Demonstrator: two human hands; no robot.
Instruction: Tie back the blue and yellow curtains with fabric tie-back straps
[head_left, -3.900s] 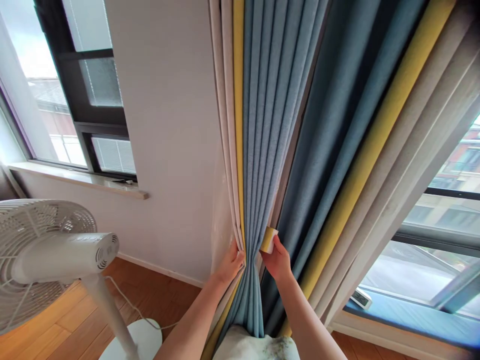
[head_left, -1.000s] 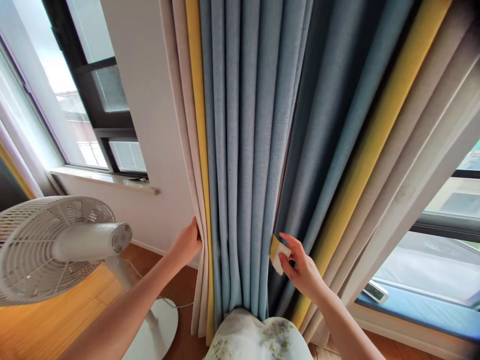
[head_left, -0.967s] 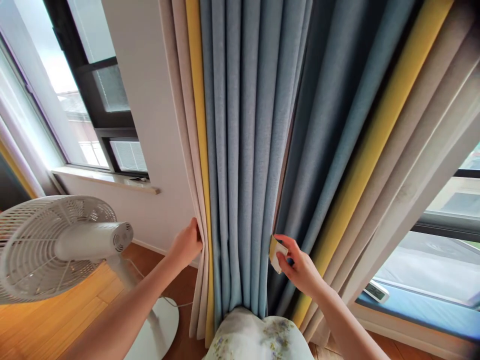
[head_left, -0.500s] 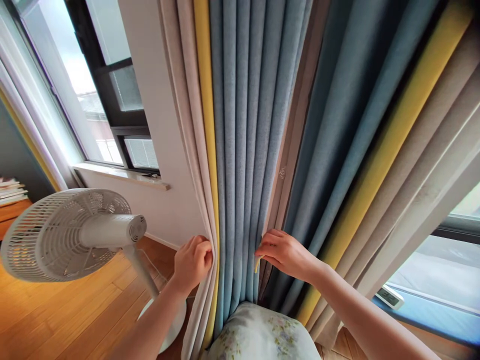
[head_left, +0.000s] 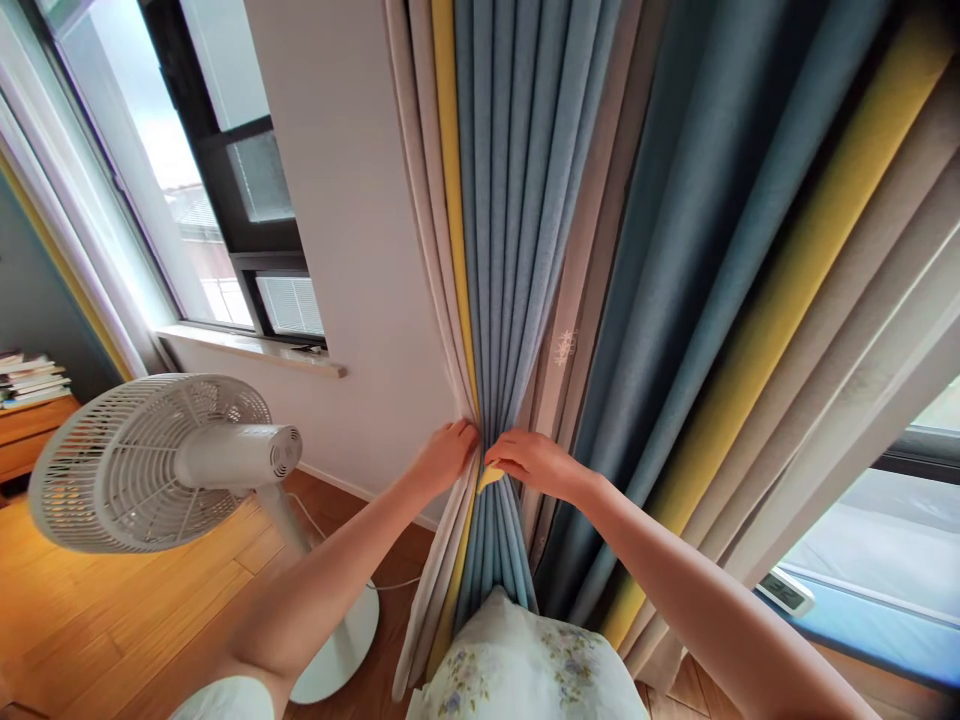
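A blue pleated curtain (head_left: pixel 517 190) with a yellow stripe and a beige edge hangs before me, pinched into a narrow waist between my hands. At its beige edge, my left hand (head_left: pixel 450 452) is closed, with its fingertips hidden at the fabric. My right hand (head_left: pixel 534 462) touches the opposite side of the waist, its fingers closed on a yellow fabric strap, likely a curtain tieback (head_left: pixel 490 475). The strap's short end sticks out over the front of the folds; the rest of it is out of sight. Below the waist the curtain flares out.
A white standing fan (head_left: pixel 225 455) is at the left on the wooden floor, its cord (head_left: pixel 394 584) running toward the curtain. A second blue, yellow and beige curtain (head_left: pixel 757 330) hangs at the right. Beneath my hands is floral white fabric (head_left: pixel 525 665). A small digital clock (head_left: pixel 785 591) lies right.
Both hands have moved closer together and slightly up, squeezing the curtain from a wide hang into a narrow waist. The yellow strap end now lies across the front folds.
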